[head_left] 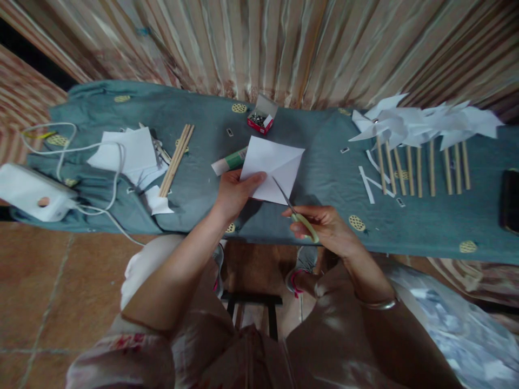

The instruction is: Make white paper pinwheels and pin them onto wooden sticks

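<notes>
My left hand [237, 192] pinches the lower left edge of a white square of paper [273, 165] creased along its diagonals, held just above the teal cloth [324, 178]. My right hand [324, 227] grips pale green-handled scissors [298, 213]. Their blades point up and left into the paper's lower edge near its middle. A green and white glue stick [229, 161] lies right behind the paper.
Wooden sticks [176, 159] and white paper sheets [125, 151] lie at left, with a white power adapter [30, 192] and cable. A small red box of pins [261, 120] sits behind. Finished paper pinwheels [409, 127] on sticks line the right. A dark phone [511, 200] lies far right.
</notes>
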